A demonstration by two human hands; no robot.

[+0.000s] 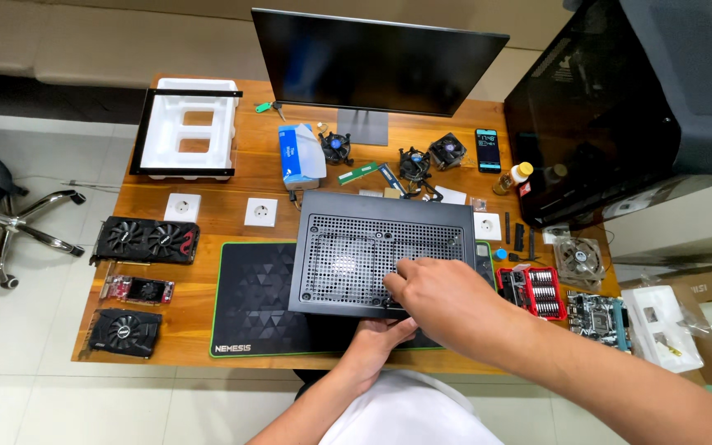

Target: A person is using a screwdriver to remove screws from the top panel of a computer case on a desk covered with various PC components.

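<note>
Both hands grip the case: left hand under its near edge, right hand on top; stiff, probably heavy metal.

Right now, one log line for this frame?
left hand: gripping near edge of black perforated panel | right hand: fingers on panel's near right part | panel: tilted over black desk mat | graphics cards: untouched, left

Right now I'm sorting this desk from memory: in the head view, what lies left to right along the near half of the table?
Three graphics cards stacked in a column → black mouse mat → perforated black case panel under both hands → red screwdriver bit set → small motherboard → white foam block.
</note>
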